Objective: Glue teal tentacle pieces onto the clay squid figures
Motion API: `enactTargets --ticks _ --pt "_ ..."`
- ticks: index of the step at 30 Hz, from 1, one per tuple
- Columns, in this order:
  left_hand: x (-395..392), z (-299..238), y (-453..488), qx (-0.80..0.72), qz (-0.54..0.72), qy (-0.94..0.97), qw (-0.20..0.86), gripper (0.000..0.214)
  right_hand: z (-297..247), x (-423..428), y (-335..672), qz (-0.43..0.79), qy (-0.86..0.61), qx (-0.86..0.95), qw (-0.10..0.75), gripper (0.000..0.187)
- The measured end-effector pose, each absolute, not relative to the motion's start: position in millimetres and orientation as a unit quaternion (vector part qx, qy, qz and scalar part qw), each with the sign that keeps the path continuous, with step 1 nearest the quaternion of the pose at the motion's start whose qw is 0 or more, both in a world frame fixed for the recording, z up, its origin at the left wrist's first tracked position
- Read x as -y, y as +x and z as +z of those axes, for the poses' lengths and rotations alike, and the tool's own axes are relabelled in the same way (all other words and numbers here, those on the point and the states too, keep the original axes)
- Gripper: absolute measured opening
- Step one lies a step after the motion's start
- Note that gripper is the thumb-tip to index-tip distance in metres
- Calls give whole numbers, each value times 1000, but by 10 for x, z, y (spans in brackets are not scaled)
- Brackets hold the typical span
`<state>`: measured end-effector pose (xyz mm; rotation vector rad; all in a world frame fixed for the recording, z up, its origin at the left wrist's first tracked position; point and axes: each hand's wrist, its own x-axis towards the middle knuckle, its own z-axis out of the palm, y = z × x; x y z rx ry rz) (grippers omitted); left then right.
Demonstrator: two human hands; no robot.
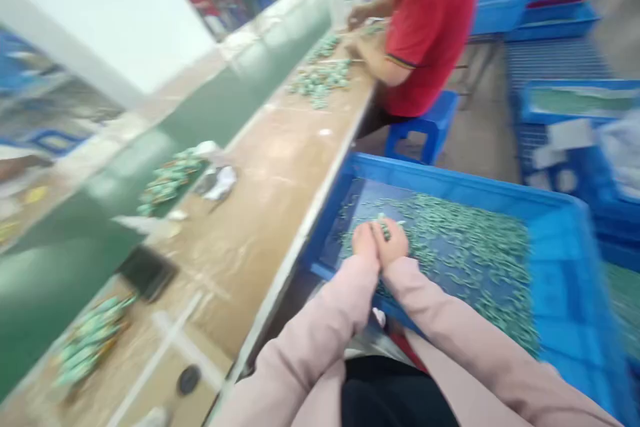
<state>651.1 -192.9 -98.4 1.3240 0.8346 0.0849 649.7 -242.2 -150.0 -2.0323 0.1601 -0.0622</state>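
My left hand (365,240) and my right hand (393,241) are pressed side by side over the left part of a blue plastic tray (465,181). Their fingers are curled together into a cup. Several small green pieces (385,229) show between the fingers. Many more thin, curved green pieces (477,233) lie scattered over the tray floor, densest toward the far side and the right. Motion blur hides what exactly the pieces are.
A long brown workbench (260,193) runs along the left, beside a green conveyor belt (210,107). On it lie green clusters (95,340) and a dark flat object (147,272). A co-worker in a red shirt (435,27) sits ahead on a blue stool (425,127). Blue crates (555,27) stand right.
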Motion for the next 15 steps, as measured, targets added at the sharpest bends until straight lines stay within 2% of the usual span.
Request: enactTargets --ticks 6,11,15 --pt "1692 -605 6569 -359 143 566 728 20 -995 2195 6653 -129 -810 7 572 52" --pt "944 -70 6526 -330 298 543 712 19 -437 1384 6750 -142 -761 162 612 44" --pt "149 -27 6388 -370 395 522 659 25 -364 512 6688 -72 -716 277 637 35"
